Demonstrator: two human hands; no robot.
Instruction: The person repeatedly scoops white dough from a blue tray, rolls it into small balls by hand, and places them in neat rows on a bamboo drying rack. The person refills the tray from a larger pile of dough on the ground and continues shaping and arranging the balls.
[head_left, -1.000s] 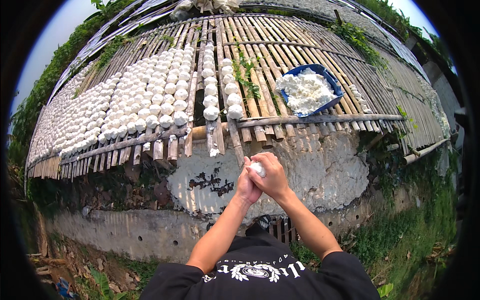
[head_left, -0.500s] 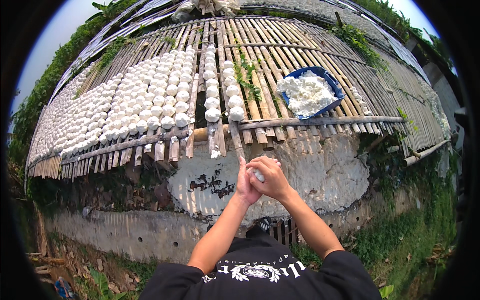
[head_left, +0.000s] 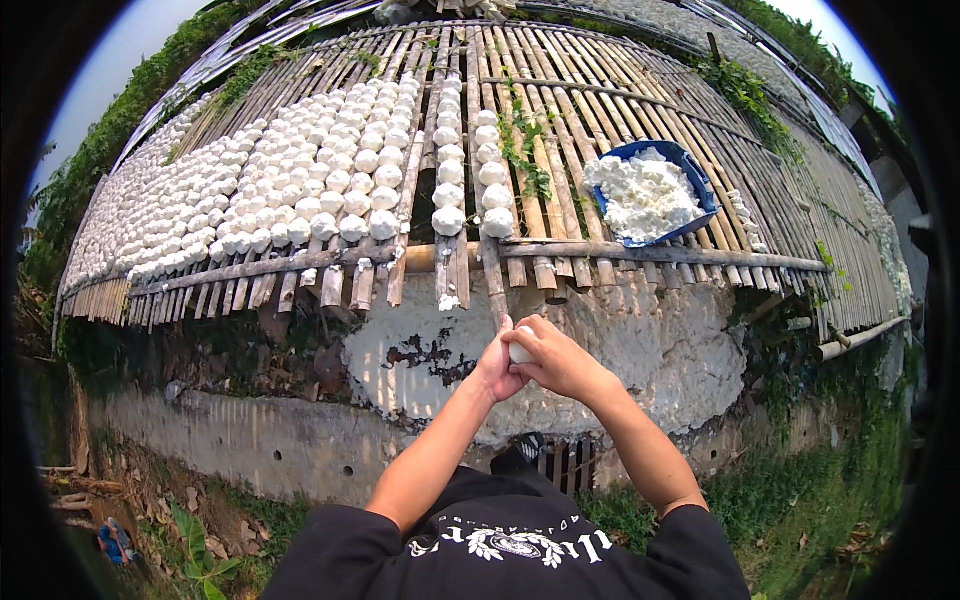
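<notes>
1. the left hand (head_left: 497, 368) and the right hand (head_left: 560, 362) meet in front of the body, just beyond a black shirt (head_left: 510, 575) with a white print on the chest.
2. a white ball (head_left: 521, 350) sits between the two palms — a small part of it shows, and the fingers hide the rest.
3. the left grip is cupped around the ball from the left, thumb pointing up; the right grip curls over it from the other side, so both are pressed together on it.
4. past the hands stretches a bamboo rack (head_left: 580, 110), its slats running away from the person and a long pole (head_left: 660, 252) lying across the near edge.
5. white lumps (head_left: 300, 190) of a similar kind cover the left part of the rack in close rows; two single lines of them run nearer the middle.
6. on the right part stands a blue tub (head_left: 707, 190), heaped with crumbly white dough (head_left: 645, 195).
7. a green vine (head_left: 535, 150) grows through the slats — between the single lines and the tub.
8. below the rack are a pale, rough wall (head_left: 620, 350) and a grey concrete ledge (head_left: 300, 450), with grass (head_left: 780, 490) at the lower right.
</notes>
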